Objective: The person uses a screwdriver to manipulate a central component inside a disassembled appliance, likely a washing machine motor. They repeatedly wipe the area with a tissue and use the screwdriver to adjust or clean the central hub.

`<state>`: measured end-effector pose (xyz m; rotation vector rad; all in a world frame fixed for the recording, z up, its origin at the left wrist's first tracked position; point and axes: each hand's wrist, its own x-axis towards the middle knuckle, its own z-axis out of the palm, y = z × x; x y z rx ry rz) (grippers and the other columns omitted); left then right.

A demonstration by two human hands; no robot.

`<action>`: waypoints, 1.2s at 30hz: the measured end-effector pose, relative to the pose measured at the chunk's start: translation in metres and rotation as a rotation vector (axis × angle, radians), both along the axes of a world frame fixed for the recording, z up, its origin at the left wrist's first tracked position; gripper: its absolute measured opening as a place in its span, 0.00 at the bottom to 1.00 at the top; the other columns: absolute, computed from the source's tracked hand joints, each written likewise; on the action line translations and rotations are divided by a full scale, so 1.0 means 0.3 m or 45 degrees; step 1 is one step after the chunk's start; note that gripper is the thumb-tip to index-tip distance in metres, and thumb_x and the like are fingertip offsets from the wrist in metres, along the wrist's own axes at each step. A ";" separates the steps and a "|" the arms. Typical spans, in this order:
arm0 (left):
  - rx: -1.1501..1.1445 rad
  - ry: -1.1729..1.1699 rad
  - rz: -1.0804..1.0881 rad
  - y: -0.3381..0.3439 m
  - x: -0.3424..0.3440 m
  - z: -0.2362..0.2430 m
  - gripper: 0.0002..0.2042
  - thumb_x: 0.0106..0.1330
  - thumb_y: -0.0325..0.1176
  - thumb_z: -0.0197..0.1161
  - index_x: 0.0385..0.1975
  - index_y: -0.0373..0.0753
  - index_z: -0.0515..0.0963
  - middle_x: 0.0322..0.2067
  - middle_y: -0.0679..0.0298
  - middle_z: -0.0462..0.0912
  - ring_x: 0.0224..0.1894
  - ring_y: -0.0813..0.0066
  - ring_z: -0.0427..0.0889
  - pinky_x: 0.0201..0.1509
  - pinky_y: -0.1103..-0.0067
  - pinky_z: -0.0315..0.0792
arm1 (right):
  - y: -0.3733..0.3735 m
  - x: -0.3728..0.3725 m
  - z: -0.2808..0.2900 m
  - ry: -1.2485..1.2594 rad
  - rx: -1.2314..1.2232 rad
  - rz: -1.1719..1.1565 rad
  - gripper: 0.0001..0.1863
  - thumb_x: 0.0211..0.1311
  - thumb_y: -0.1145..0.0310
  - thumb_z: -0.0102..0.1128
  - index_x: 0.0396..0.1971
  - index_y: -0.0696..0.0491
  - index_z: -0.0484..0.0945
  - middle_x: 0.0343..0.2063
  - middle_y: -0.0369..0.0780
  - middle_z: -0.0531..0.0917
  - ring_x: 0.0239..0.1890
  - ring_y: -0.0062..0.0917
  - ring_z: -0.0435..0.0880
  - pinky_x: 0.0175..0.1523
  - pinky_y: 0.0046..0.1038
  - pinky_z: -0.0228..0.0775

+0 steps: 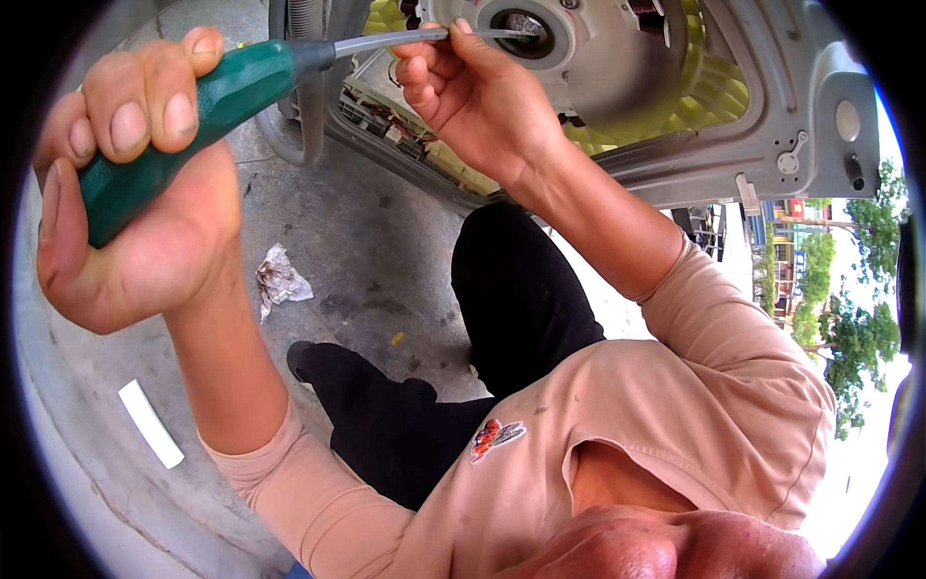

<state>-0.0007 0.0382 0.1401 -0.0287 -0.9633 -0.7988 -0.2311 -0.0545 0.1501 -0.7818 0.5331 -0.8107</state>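
My left hand (145, 193) is wrapped round the green handle of a screwdriver (246, 89), raised at the upper left. Its long metal shaft runs right, looking curved in this picture. My right hand (492, 111) pinches the shaft between thumb and fingers near the far end. Beyond those fingers, the shaft reaches into the round hub opening (524, 41) of a machine; whether the tip touches anything inside I cannot tell. A grey frame (666, 159) surrounds the machine's yellowish ribbed tub (719, 92). A blurred round patch covers part of the tub beside the hub.
A grey corrugated hose (306, 24) hangs at the machine's left edge. Wires and small parts (395, 130) show inside the frame. Crumpled paper (282, 278) and a white strip (151, 425) lie on the concrete floor (376, 232). My bent knee (516, 280) is close below the frame.
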 end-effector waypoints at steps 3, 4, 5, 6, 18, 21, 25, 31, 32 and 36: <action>0.053 0.084 0.278 -0.047 -0.069 0.023 0.09 0.54 0.37 0.49 0.27 0.40 0.73 0.25 0.62 0.72 0.31 0.67 0.71 0.57 0.56 0.58 | -0.074 0.044 -0.030 -0.080 0.026 -0.118 0.21 0.73 0.61 0.33 0.39 0.65 0.70 0.31 0.44 0.79 0.34 0.26 0.78 0.43 0.24 0.74; 0.138 0.130 0.257 -0.073 -0.069 0.005 0.09 0.54 0.36 0.48 0.27 0.40 0.73 0.25 0.62 0.71 0.31 0.66 0.71 0.57 0.56 0.58 | -0.071 0.051 -0.024 -0.045 0.019 -0.104 0.21 0.73 0.61 0.33 0.38 0.65 0.70 0.31 0.44 0.79 0.34 0.26 0.78 0.42 0.24 0.74; 0.112 0.120 0.276 -0.058 -0.059 -0.007 0.09 0.54 0.36 0.49 0.27 0.40 0.73 0.25 0.62 0.71 0.31 0.67 0.70 0.57 0.57 0.58 | -0.061 0.055 -0.017 -0.010 0.013 -0.088 0.21 0.73 0.61 0.32 0.38 0.66 0.70 0.31 0.44 0.79 0.34 0.26 0.78 0.42 0.24 0.74; 0.086 0.115 0.290 -0.026 -0.063 0.014 0.09 0.53 0.37 0.49 0.27 0.41 0.74 0.24 0.63 0.71 0.31 0.68 0.70 0.57 0.58 0.58 | -0.054 0.050 -0.014 0.031 0.006 -0.077 0.22 0.73 0.61 0.32 0.37 0.66 0.70 0.31 0.44 0.79 0.34 0.26 0.78 0.41 0.25 0.73; -0.089 -0.244 -0.015 0.022 -0.007 0.082 0.09 0.58 0.34 0.47 0.30 0.41 0.74 0.28 0.64 0.73 0.32 0.69 0.71 0.56 0.59 0.57 | 0.026 0.025 0.041 -0.049 0.045 -0.028 0.19 0.72 0.62 0.34 0.36 0.63 0.68 0.30 0.44 0.77 0.34 0.27 0.77 0.41 0.26 0.74; -0.046 -0.045 0.172 -0.067 -0.097 0.048 0.08 0.58 0.35 0.48 0.31 0.41 0.74 0.28 0.64 0.72 0.33 0.69 0.71 0.55 0.61 0.57 | -0.073 0.015 -0.009 -0.025 0.037 -0.109 0.18 0.72 0.61 0.34 0.36 0.61 0.69 0.29 0.43 0.77 0.33 0.27 0.77 0.40 0.26 0.73; -0.054 -0.372 0.235 0.100 -0.125 0.097 0.06 0.59 0.38 0.51 0.30 0.45 0.69 0.27 0.68 0.70 0.29 0.73 0.69 0.46 0.65 0.59 | 0.023 -0.010 0.015 -0.018 0.125 -0.009 0.17 0.72 0.59 0.36 0.37 0.57 0.70 0.31 0.42 0.77 0.32 0.24 0.77 0.38 0.24 0.71; -0.302 -0.761 0.335 0.142 -0.151 0.122 0.12 0.59 0.43 0.58 0.27 0.48 0.62 0.24 0.71 0.70 0.21 0.77 0.69 0.35 0.71 0.62 | 0.051 -0.049 0.015 -0.087 0.049 0.146 0.15 0.70 0.58 0.40 0.37 0.54 0.70 0.36 0.42 0.77 0.29 0.23 0.74 0.37 0.23 0.68; -0.328 -0.792 0.321 0.134 -0.159 0.128 0.12 0.59 0.43 0.58 0.27 0.48 0.62 0.24 0.70 0.71 0.21 0.77 0.70 0.35 0.71 0.63 | 0.044 -0.057 0.014 -0.123 0.043 0.165 0.15 0.70 0.58 0.40 0.37 0.54 0.70 0.36 0.42 0.76 0.29 0.23 0.73 0.36 0.23 0.68; -0.291 -0.787 0.297 0.131 -0.198 0.147 0.12 0.59 0.43 0.58 0.28 0.47 0.62 0.24 0.70 0.71 0.21 0.76 0.69 0.36 0.70 0.63 | 0.048 -0.100 0.031 -0.194 0.145 0.132 0.15 0.70 0.59 0.40 0.36 0.55 0.70 0.34 0.41 0.76 0.28 0.22 0.72 0.34 0.23 0.66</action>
